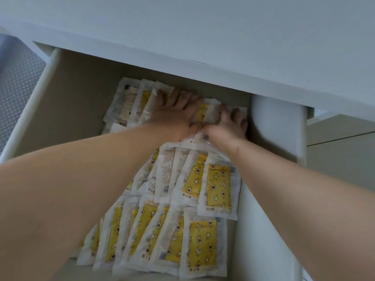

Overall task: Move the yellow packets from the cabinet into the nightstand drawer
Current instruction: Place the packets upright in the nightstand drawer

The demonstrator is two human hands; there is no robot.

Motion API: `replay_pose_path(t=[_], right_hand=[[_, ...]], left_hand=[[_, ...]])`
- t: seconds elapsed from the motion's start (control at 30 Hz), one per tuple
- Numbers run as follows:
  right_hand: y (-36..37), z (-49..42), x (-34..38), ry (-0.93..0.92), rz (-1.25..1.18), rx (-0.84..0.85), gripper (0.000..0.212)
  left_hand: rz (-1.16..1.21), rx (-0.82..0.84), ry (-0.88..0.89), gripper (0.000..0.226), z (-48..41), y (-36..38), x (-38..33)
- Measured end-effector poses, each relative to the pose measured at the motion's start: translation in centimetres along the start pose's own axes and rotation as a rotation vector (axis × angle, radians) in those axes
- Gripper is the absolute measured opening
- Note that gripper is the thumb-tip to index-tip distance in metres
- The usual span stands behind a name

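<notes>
Our left hand [174, 116] and right hand [225, 128] pressed, fingers spread flat, on yellow star-printed plastic packets [218, 185] in the white nightstand drawer [71, 102].

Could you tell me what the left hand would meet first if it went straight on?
Probably the back of the drawer, hidden under the nightstand top; the left hand rests on packets.

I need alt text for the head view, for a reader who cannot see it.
A left hand and right hand press on the back row of yellow packets in an open drawer. More overlapping packets lie nearer the camera.
</notes>
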State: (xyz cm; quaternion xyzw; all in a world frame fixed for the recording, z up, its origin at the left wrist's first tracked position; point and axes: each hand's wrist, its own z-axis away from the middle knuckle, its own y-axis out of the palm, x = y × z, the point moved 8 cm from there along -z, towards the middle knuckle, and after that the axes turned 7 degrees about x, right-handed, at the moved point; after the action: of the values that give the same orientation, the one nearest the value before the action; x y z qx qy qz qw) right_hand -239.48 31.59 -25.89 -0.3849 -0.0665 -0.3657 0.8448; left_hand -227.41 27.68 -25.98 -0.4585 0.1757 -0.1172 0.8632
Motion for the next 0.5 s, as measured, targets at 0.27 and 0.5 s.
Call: replay_pose_path(t=[0.27, 0.5], right_hand=[[1.2, -0.4, 1.9, -0.169, 0.055, -0.087, 0.071], [-0.4, -0.4, 1.8, -0.150, 0.248, -0.192, 0.065]], left_hand=[[-0.170, -0.211, -0.016, 0.075, 1.2, -0.2, 3.2], [-0.064, -0.176, -0.014, 0.064, 0.9, -1.1, 4.3]])
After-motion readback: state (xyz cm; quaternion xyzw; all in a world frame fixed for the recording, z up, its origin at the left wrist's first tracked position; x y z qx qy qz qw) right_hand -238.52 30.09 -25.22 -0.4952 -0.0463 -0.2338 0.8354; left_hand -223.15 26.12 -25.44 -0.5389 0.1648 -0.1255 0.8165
